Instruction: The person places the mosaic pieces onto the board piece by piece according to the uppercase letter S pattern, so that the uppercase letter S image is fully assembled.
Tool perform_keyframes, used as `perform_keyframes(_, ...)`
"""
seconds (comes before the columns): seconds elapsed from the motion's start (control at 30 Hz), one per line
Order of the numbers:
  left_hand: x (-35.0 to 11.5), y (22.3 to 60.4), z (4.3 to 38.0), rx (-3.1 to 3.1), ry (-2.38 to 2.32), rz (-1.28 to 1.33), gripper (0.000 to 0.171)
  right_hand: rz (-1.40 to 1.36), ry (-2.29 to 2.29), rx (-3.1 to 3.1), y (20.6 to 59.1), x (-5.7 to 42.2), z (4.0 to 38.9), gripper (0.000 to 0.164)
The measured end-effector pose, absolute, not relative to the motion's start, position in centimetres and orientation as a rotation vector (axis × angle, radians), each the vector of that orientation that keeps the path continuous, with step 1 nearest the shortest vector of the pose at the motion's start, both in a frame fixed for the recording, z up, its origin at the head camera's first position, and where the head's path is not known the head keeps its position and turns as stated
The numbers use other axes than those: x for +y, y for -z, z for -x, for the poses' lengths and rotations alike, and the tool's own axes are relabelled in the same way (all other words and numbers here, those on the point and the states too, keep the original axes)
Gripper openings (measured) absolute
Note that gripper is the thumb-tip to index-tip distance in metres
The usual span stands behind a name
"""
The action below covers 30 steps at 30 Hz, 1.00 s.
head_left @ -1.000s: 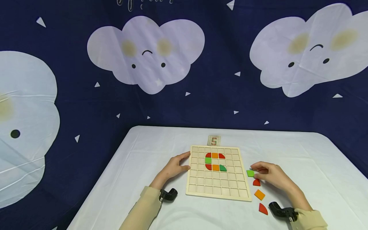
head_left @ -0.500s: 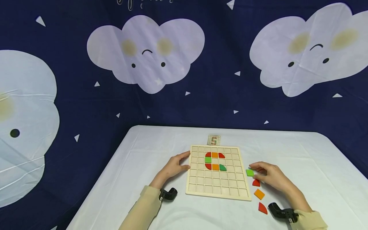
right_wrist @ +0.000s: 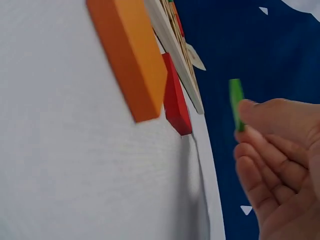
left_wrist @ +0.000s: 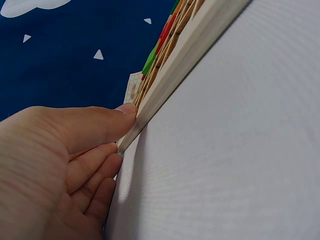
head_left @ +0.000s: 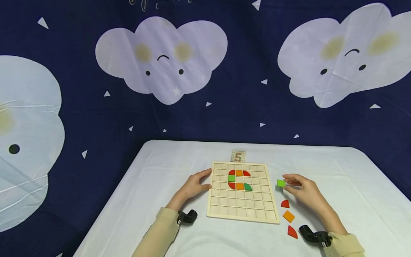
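Observation:
The right hand (head_left: 305, 191) pinches a light green square tile (head_left: 280, 183) between thumb and fingertips, lifted off the table in the right wrist view. The left hand (head_left: 193, 185) rests its thumb and fingertips against the left edge of a wooden grid board (head_left: 240, 210), thumb and index finger spread apart. On the board lie red quarter-round tiles, orange squares (head_left: 239, 186), a light green square (head_left: 231, 178) and a dark green quarter-round (head_left: 248, 187). In the left wrist view the thumb (left_wrist: 100, 125) touches the board's rim.
Right of the board lie a red quarter-round tile (head_left: 285, 203), an orange square tile (head_left: 288, 216) and another red quarter-round tile (head_left: 292, 232). A small card (head_left: 238, 156) with a gridded S-like figure sits behind the board. A white cloth (head_left: 179, 153) covers the table.
The right hand has picked up the light green tile and raised it away from the red tile below. The left hand stays at the board's edge.

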<state>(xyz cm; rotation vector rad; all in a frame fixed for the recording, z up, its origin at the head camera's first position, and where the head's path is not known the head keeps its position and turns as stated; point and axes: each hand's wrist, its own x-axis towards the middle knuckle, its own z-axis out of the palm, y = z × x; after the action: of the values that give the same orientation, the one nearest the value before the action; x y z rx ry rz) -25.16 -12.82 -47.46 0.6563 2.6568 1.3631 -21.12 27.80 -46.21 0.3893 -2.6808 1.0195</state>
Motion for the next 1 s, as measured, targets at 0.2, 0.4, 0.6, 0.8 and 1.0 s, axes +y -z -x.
perform_keyframes(0.2,-12.9,47.5,25.2,2.667,-1.349,-0.662,0.063,-0.381,-1.063,-2.631,45.2,26.7,21.1,0.04)
perform_keyframes(0.4,-13.0,47.6,25.2,2.668,-1.351,-0.668,0.063,-0.398,-1.13,-2.62,44.0,24.7,21.0,0.041)
perform_keyframes(0.6,-13.0,47.5,25.2,2.664,-1.351,-0.667,0.063,-0.463,-1.212,-2.591,43.6,22.3,21.0,0.04)
perform_keyframes(0.8,-12.9,47.4,25.1,2.666,-1.35,-0.663,0.063,-0.586,-1.27,-2.561,44.2,20.0,20.7,0.039)
perform_keyframes(1.0,-12.9,47.4,25.2,2.666,-1.346,-0.662,0.063,-0.618,-1.315,-2.589,45.1,18.8,20.5,0.038)
